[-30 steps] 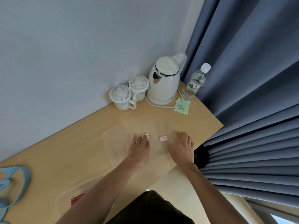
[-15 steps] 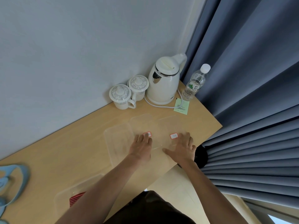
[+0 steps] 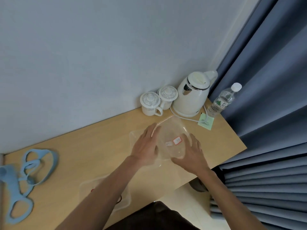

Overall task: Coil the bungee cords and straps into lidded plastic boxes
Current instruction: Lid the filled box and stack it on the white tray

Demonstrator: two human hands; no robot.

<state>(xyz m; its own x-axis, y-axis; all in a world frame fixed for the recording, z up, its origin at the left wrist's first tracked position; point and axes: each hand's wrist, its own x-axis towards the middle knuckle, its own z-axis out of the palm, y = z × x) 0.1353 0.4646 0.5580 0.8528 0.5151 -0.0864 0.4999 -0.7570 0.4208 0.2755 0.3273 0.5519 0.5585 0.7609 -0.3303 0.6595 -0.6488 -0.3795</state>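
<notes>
On the wooden table (image 3: 93,151), a clear plastic box (image 3: 172,130) with a red-edged label sits tilted over a second clear piece (image 3: 135,136) that carries its own label. My left hand (image 3: 146,146) lies with straight fingers against the box's left side. My right hand (image 3: 191,151) grips its near right corner, fingers showing through the plastic. Light blue straps (image 3: 25,180) lie in loops at the table's far left. Another clear box (image 3: 89,185) with something red inside stands near the front edge, partly hidden by my left forearm.
Two lidded white mugs (image 3: 151,103), a white kettle (image 3: 192,95) with its cord, a water bottle (image 3: 224,100) and a green card (image 3: 206,122) stand at the back right. Blue curtains (image 3: 265,113) hang off the table's right edge. A grey wall runs behind.
The two labelled clear pieces lay side by side under flat hands; now the right one is over the left one, held between both hands. The view has shifted, showing more of the blue straps.
</notes>
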